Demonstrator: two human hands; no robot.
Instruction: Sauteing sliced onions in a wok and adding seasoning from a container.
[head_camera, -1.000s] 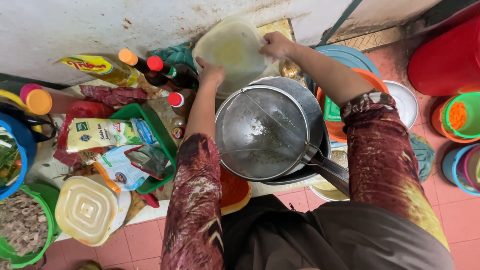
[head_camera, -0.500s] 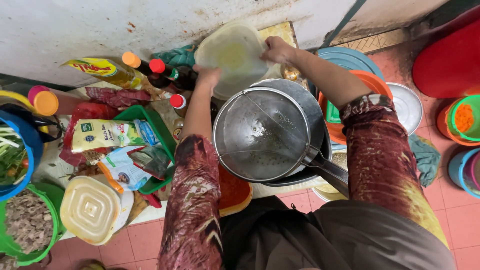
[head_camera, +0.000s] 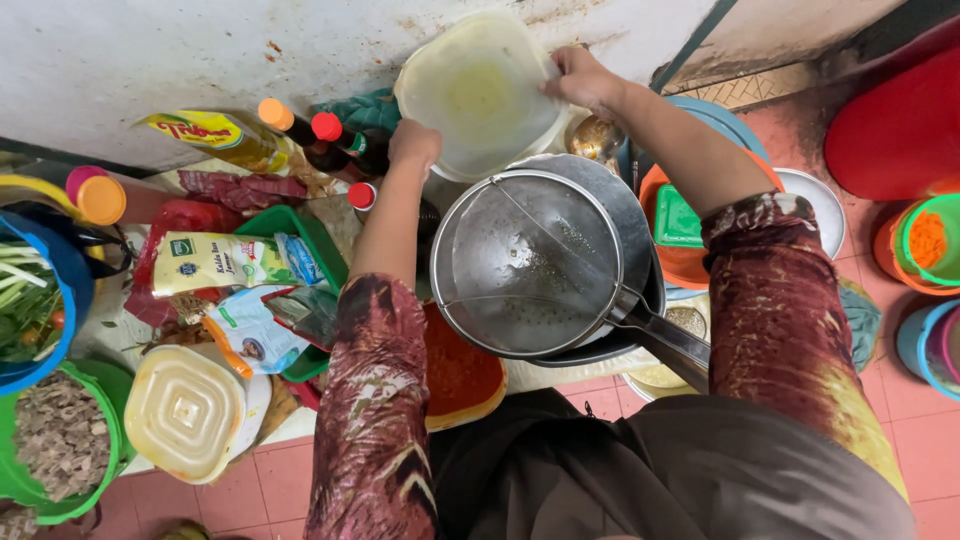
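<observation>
Desk (head_camera: 560, 372), pale and crowded, set against a stained white wall (head_camera: 150, 50). Dark metal pan (head_camera: 630, 240) at its middle, handle running back toward me. Round mesh strainer (head_camera: 530, 262) lying across the pan, fine specks caught in the mesh. Translucent plastic container (head_camera: 480, 95), squarish with rounded corners, tilted on edge above the far rim of the pan, its yellowish inside turned toward me; it is the item I hold, raised clear of the desk. My right hand (head_camera: 580, 78) has its grip pinched on the container's right edge, fingers curled over the rim. My left hand (head_camera: 413, 143) meets the container's lower left edge; the grip is closed into a loose fist there, and I cannot tell whether it clasps the rim or only props it. Green basket (head_camera: 318, 245) left of my forearm, holding a yellow-and-green packet (head_camera: 225, 262) and smaller sachets. Cream square lid (head_camera: 185, 412) near the desk's front left corner. Yellow oil bottle (head_camera: 225, 138) on its side by the wall. Two dark bottles beside it, one orange-capped (head_camera: 276, 113), one red-capped (head_camera: 327, 127). Small red-capped bottle (head_camera: 361, 196) just beside my left wrist.
</observation>
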